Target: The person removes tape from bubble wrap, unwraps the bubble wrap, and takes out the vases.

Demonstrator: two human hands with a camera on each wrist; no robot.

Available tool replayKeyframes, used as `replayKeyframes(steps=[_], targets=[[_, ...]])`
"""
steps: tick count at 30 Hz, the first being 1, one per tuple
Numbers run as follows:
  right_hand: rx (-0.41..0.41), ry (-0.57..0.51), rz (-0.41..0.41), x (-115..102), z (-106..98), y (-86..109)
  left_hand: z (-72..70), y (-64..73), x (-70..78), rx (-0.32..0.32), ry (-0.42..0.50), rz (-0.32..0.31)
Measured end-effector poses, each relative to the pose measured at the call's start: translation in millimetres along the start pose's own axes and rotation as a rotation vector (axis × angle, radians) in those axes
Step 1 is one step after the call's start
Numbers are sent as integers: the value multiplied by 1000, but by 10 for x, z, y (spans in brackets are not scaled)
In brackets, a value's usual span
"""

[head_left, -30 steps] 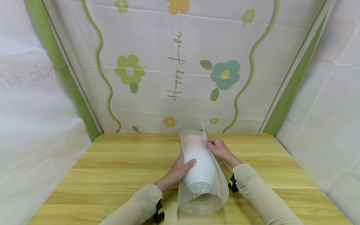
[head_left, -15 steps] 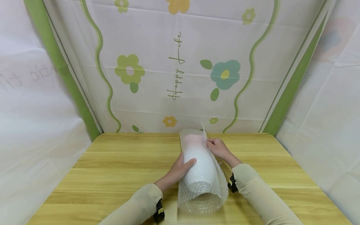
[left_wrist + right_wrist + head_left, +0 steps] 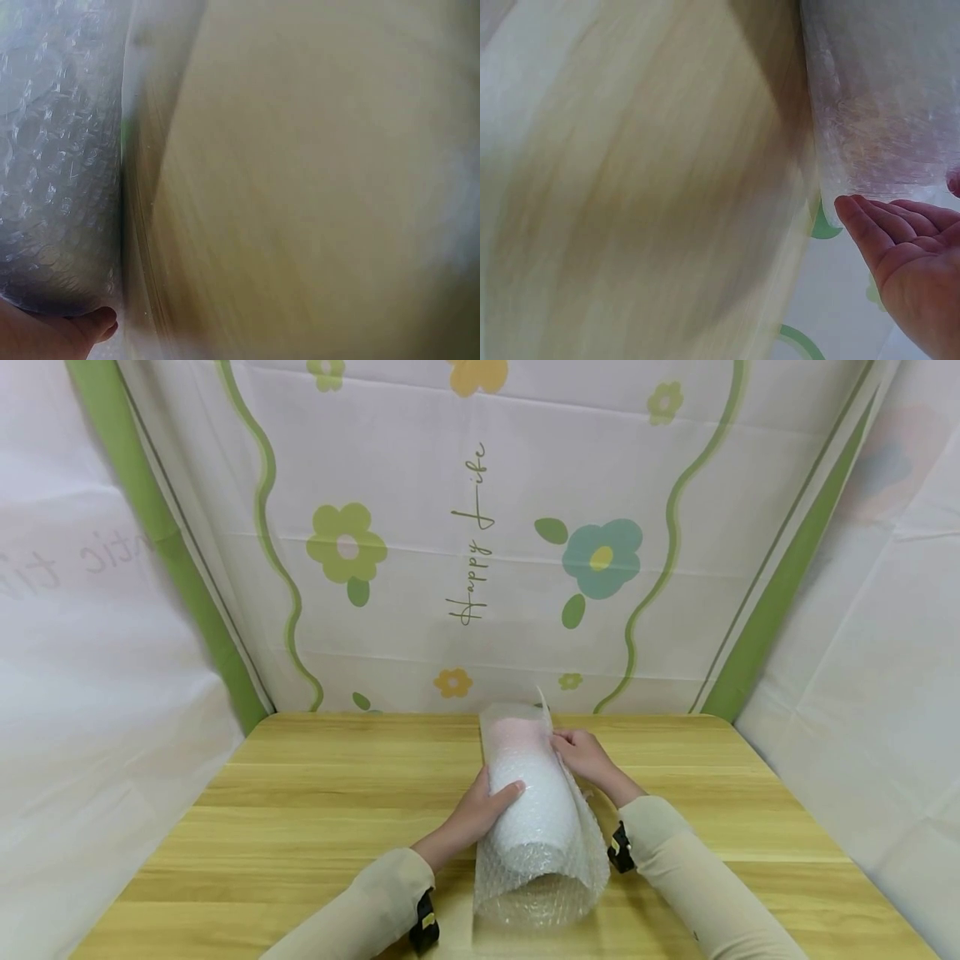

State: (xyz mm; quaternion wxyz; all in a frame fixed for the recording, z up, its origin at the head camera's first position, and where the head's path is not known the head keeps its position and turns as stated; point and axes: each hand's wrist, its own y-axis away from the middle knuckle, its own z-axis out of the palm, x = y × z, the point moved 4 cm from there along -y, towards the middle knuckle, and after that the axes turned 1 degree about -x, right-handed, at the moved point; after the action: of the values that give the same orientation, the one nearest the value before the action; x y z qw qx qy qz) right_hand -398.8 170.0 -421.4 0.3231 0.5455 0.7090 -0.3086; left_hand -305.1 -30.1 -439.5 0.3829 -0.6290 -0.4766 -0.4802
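A white, vase-like object [image 3: 538, 818] with a pale pink upper end lies inside a roll of clear bubble wrap [image 3: 588, 860]. The wrap's near end hangs hollow, and a loose edge sticks up at the far end. My left hand [image 3: 478, 807] grips the wrapped object from its left side, thumb on top. At the upper right my right hand [image 3: 587, 759] pinches the wrap's edge. The left wrist view has the bubble wrap [image 3: 60, 150] close up with part of the hand below it. In the right wrist view, the fingertips of my right hand [image 3: 907, 255] meet the wrap's end.
The wooden table [image 3: 315, 827] extends to both sides of the wrapped object. A white curtain [image 3: 405, 635] with flower prints hangs behind the back edge, and more white cloth [image 3: 82, 710] lines the sides.
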Motion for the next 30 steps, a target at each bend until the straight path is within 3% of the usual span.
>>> replayKeyframes(steps=[14,22,30], targets=[[40,-56,33,78,-44,31,-2,-2,-20,-2,3,1],[-1,-130,20,127,-63,61,-1,2,10,-18,32,52],[-11,-163,42,173,-66,64,-3,-2,19,-22,32,36]])
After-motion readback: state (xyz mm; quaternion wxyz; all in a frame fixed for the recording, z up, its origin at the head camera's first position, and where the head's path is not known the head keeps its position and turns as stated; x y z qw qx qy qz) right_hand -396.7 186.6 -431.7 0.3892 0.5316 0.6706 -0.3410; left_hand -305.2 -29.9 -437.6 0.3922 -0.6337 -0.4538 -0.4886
